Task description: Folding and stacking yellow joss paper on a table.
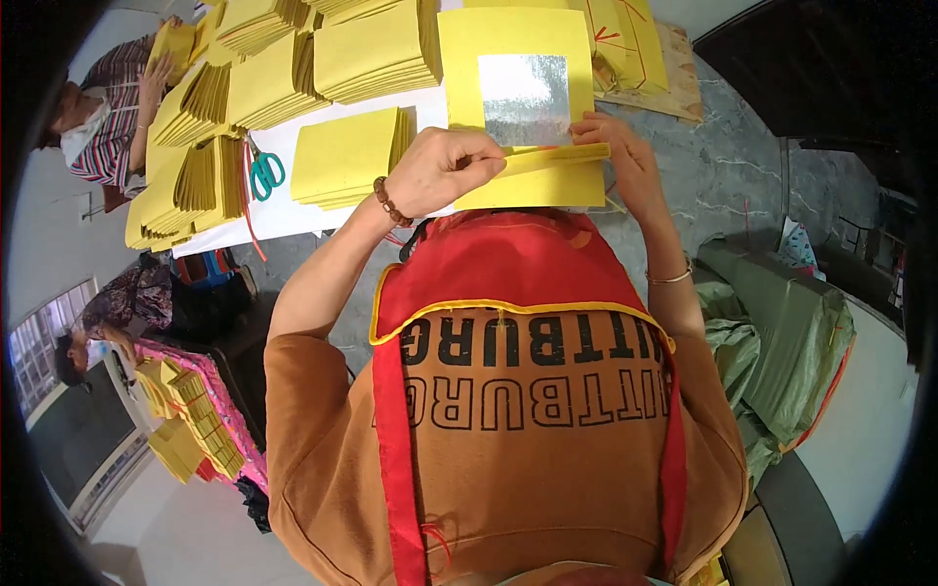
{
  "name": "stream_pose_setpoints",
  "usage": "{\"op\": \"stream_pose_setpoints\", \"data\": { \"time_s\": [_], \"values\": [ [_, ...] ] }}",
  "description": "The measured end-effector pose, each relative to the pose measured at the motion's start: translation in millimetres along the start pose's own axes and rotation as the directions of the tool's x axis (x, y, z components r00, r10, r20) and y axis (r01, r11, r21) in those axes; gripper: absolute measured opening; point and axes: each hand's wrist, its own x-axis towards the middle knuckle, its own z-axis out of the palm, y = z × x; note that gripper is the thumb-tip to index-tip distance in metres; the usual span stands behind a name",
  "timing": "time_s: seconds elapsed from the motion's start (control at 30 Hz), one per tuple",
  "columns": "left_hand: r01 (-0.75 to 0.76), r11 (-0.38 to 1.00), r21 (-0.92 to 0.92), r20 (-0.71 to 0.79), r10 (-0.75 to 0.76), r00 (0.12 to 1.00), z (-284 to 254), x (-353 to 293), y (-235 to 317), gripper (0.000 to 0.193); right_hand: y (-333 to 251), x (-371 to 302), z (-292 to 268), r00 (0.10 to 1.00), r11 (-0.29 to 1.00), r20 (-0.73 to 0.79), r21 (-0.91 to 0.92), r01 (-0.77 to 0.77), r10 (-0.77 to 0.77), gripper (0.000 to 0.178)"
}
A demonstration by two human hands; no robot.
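A yellow paper sheet (560, 184) lies at the near table edge in front of me, with a narrow folded strip raised across it. My left hand (440, 171) is closed, pinching the left end of that strip between thumb and fingers. At the strip's right end, my right hand (633, 168) has its fingers bent round the paper; its thumb is partly hidden. Just beyond lies another flat yellow area with a shiny silver square (526, 93); whether it belongs to the same sheet I cannot tell.
Folded yellow paper stacks (376, 49) cover the table's left and far side, one stack (342, 161) near my left wrist. Teal-handled scissors (266, 176) lie left. Red-tied yellow bundles (625, 44) stand far right. One person (112, 117) handles yellow paper at left; another (137, 303) sits behind.
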Motion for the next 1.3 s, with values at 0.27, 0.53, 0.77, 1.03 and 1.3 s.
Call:
{"op": "stream_pose_setpoints", "data": {
  "time_s": [0.27, 0.53, 0.77, 1.03, 1.3],
  "values": [
    [0.062, 0.996, -0.066, 0.040, -0.059, 0.997, -2, 4, -6, 0.015, -3, -1, 2, 0.996, 0.996, -0.036, 0.017, -0.086, 0.086, 0.035],
    [0.100, 0.987, -0.127, 0.075, -0.091, 0.993, -4, 6, -3, 0.014, -3, -2, 3, 0.986, 0.986, -0.045, 0.052, -0.158, 0.160, 0.042],
    [0.141, 0.970, -0.199, 0.114, -0.120, 0.986, -5, 8, -3, 0.012, 0, -1, -1, 0.999, 0.999, 0.005, 0.002, -0.047, 0.047, 0.044],
    [0.141, 0.967, -0.210, 0.124, -0.116, 0.985, -6, 10, -3, 0.012, 0, 0, -4, 0.999, 0.999, 0.019, 0.001, -0.038, 0.038, 0.040],
    [-0.242, 0.970, -0.009, 0.154, 0.241, 0.958, -15, 3, 0, 0.029, -2, 0, -1, 0.986, 0.966, 0.059, -0.196, 0.166, -0.157, 0.019]
  ]
}}
